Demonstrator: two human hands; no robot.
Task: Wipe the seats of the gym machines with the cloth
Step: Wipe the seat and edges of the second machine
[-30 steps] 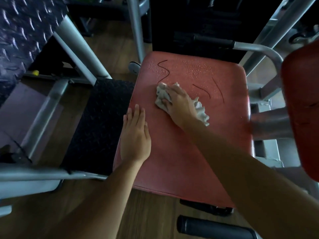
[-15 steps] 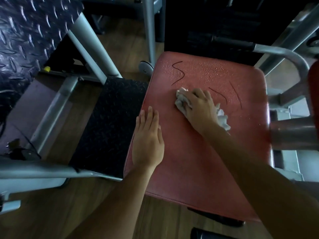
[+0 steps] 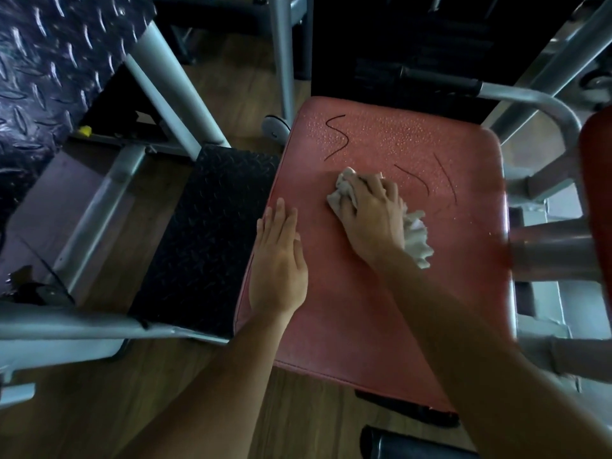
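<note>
A red padded seat (image 3: 381, 309) of a gym machine fills the middle of the view. Its far part is beaded with water droplets and carries dark curved marks (image 3: 337, 137). My right hand (image 3: 371, 217) presses a crumpled pale cloth (image 3: 415, 236) onto the seat's middle, fingers curled over the wad. The cloth sticks out past my fingertips and beside my wrist. My left hand (image 3: 278, 260) lies flat on the seat's left edge, fingers straight and together.
A black tread-plate step (image 3: 205, 233) adjoins the seat on the left, framed by grey metal tubes (image 3: 92, 207). A curved grey handle bar (image 3: 530, 101) stands at the back right, and another red pad (image 3: 596, 200) at the right edge. Wooden floor lies below.
My right hand with the cloth has slid a little to the right across the seat. My left hand has stayed flat on the left edge. The camera has shifted slightly.
</note>
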